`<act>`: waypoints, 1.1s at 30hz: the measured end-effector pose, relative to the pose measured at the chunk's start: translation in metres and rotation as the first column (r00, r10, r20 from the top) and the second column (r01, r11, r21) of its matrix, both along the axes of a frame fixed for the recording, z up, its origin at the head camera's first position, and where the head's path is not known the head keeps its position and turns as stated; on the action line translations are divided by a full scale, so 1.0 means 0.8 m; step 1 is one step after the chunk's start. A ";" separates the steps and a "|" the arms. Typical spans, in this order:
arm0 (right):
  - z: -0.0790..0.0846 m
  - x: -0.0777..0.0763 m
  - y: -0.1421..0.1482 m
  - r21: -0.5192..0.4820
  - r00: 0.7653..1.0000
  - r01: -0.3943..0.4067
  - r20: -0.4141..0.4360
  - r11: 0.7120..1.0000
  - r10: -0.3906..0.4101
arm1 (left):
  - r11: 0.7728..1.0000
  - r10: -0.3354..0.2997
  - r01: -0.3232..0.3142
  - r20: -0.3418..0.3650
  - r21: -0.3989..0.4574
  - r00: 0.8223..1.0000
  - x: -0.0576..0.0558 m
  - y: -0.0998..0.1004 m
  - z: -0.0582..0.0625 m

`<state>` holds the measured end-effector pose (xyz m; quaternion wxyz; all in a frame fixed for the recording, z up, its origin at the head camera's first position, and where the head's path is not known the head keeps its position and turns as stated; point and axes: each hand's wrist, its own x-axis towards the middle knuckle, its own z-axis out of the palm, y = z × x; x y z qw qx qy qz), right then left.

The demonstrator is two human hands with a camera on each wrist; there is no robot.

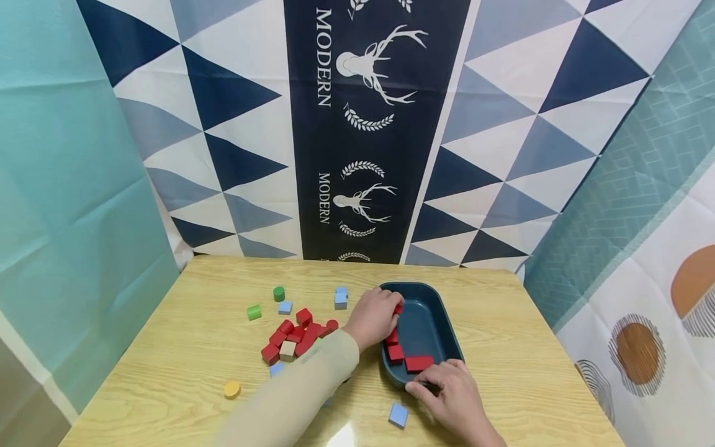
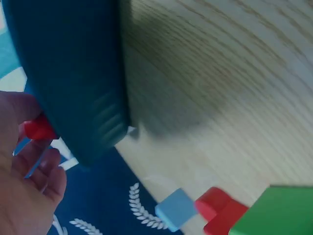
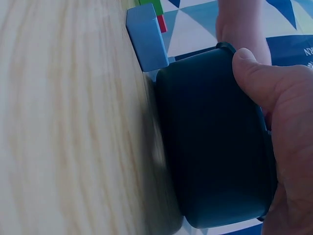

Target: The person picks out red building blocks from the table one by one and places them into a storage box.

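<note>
A dark teal tray (image 1: 424, 323) lies lengthwise on the table, with several red blocks (image 1: 419, 364) along its left and near sides. My left hand (image 1: 375, 318) is over the tray's far left rim, pinching a small red block (image 2: 40, 128) between thumb and fingers; its full shape is hidden. At the near right corner, my right hand (image 1: 451, 392) grips the tray's rim. The thumb (image 3: 252, 73) lies against the edge in the right wrist view, while the other fingertips are out of sight. A light blue block (image 1: 398, 415) sits just left of that hand.
Left of the tray is a pile of red blocks (image 1: 304, 335) with a beige block (image 1: 287, 351). Around it stand green cylinders (image 1: 278, 293), blue blocks (image 1: 341, 300) and a yellow-orange disc (image 1: 231, 389). A patterned cloth (image 1: 246, 124) hangs behind the table.
</note>
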<state>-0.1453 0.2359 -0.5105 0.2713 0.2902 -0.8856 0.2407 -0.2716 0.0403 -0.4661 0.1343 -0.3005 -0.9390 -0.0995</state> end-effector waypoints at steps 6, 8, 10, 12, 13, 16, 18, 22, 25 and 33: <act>-0.001 0.000 -0.001 -0.006 1.000 -0.008 0.001 1.000 0.008 | 0.990 0.137 -0.137 0.001 -0.035 0.991 -0.010 0.004 -0.015; -0.001 0.000 -0.001 -0.007 1.000 -0.010 0.000 1.000 0.010 | 0.978 0.200 -0.199 0.019 -0.057 0.980 -0.010 0.005 -0.017; -0.001 0.000 -0.001 -0.009 1.000 -0.009 -0.003 1.000 0.009 | 0.966 0.246 -0.243 0.019 -0.089 0.969 -0.009 0.009 -0.018; -0.001 0.000 -0.001 -0.010 1.000 -0.004 -0.005 1.000 0.004 | 0.953 0.273 -0.270 0.001 -0.135 0.962 -0.007 0.013 -0.017; -0.001 0.001 -0.001 -0.010 1.000 -0.002 -0.002 1.000 0.002 | 0.947 0.280 -0.278 -0.009 -0.160 0.960 -0.006 0.014 -0.016; 0.000 0.001 0.000 -0.008 1.000 0.000 -0.003 1.000 0.000 | 0.935 0.287 -0.288 -0.037 -0.208 0.957 -0.003 0.018 -0.014; 0.000 0.001 0.000 -0.008 1.000 -0.002 -0.002 1.000 0.002 | 0.934 0.289 -0.290 -0.039 -0.210 0.957 -0.002 0.018 -0.015; 0.000 0.002 0.000 -0.007 1.000 0.002 0.002 1.000 -0.002 | 0.945 0.277 -0.280 -0.040 -0.170 0.960 -0.003 0.014 -0.020; -0.001 0.002 0.000 -0.006 1.000 0.006 -0.004 1.000 -0.006 | 0.957 0.257 -0.259 -0.032 -0.131 0.966 0.000 0.009 -0.019; -0.001 -0.001 -0.001 0.004 1.000 0.009 -0.012 1.000 -0.009 | 0.988 0.136 -0.135 0.016 -0.075 0.991 0.020 -0.028 0.003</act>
